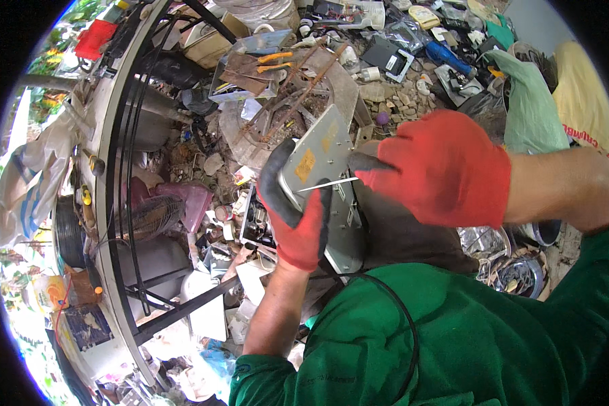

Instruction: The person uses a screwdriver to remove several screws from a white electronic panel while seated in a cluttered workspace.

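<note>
My left hand (294, 220), in a red glove with dark fingertips, grips a flat grey metal casing (328, 145) by its edge. The casing stands tilted in front of me, with a yellowish patch on its face and small studs along one side. Gloved the same way, my right hand (433, 169) is closed around a screwdriver (328, 183), whose handle is hidden in the fist. Its thin bright shaft crosses the casing, and the tip lies near my left thumb. Whether the tip touches the metal, I cannot tell.
Beyond the casing, a metal tray (250, 64) with orange-handled pliers (275, 62) rests on a round grey base (250, 145). A black metal frame (132, 203) runs down the left. Electronic scrap (389, 57) and a green sack (534, 101) lie at the far right.
</note>
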`<control>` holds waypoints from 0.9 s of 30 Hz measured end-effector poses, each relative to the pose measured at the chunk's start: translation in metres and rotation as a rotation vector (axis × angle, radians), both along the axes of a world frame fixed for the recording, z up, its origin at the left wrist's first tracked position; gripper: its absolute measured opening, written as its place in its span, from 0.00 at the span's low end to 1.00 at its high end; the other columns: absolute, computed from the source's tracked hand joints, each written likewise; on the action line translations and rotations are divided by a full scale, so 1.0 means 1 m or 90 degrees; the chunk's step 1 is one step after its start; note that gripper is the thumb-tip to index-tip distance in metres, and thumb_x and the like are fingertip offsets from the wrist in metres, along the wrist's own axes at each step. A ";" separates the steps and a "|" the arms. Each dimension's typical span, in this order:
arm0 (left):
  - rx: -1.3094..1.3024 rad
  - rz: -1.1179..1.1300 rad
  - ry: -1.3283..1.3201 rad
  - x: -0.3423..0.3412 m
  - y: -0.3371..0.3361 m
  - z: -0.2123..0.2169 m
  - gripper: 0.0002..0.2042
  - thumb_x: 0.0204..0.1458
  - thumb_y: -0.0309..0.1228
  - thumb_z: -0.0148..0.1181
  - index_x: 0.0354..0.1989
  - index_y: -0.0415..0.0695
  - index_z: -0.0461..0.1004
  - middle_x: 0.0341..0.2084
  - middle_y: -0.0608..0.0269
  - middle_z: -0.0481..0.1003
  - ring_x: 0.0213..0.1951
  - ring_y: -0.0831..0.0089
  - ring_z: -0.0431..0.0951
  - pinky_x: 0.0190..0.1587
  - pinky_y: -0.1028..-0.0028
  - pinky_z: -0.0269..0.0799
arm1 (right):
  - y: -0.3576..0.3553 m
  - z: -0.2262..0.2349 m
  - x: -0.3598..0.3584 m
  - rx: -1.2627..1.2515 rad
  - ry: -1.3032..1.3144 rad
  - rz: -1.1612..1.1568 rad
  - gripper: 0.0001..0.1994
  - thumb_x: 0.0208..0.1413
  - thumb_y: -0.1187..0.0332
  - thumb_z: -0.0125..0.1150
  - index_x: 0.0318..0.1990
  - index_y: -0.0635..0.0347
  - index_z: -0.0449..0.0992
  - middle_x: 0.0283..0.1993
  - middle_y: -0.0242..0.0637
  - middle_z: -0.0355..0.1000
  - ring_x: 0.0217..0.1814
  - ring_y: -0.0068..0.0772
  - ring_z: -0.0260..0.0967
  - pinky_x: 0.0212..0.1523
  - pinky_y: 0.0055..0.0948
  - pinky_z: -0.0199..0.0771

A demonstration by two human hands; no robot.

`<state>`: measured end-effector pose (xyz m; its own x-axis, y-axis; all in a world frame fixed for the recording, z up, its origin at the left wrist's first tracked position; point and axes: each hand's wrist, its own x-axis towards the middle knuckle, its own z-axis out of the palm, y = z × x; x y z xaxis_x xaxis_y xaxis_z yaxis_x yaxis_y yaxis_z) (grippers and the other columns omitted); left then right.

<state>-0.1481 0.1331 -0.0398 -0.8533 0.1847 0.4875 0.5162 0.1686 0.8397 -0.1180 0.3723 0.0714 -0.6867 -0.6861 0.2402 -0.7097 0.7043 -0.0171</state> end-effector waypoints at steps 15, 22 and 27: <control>-0.010 -0.050 -0.057 0.007 -0.003 0.002 0.08 0.58 0.32 0.61 0.40 0.41 0.80 0.59 0.49 0.68 0.64 0.59 0.63 0.63 0.61 0.60 | 0.039 0.030 0.012 -0.401 -0.803 -0.160 0.18 0.55 0.72 0.57 0.54 0.61 0.72 0.31 0.37 0.73 0.29 0.29 0.74 0.28 0.31 0.74; -0.072 -0.077 -0.036 0.002 -0.007 -0.005 0.09 0.58 0.29 0.59 0.42 0.39 0.80 0.59 0.51 0.68 0.62 0.62 0.65 0.60 0.66 0.62 | 0.024 -0.012 0.039 -0.475 -0.395 -0.191 0.22 0.50 0.75 0.60 0.55 0.60 0.73 0.36 0.41 0.72 0.35 0.38 0.72 0.39 0.35 0.75; -0.078 -0.045 0.028 0.000 -0.001 -0.002 0.08 0.58 0.25 0.56 0.42 0.39 0.80 0.59 0.51 0.68 0.61 0.65 0.65 0.57 0.67 0.66 | 0.030 -0.007 0.035 -0.346 -0.199 -0.060 0.24 0.48 0.74 0.60 0.57 0.59 0.72 0.49 0.51 0.71 0.52 0.54 0.69 0.53 0.43 0.71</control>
<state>-0.1480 0.1318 -0.0418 -0.8145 0.3047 0.4937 0.5661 0.2308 0.7914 -0.0833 0.4019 0.0645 -0.8323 -0.4556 0.3158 -0.5488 0.5962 -0.5860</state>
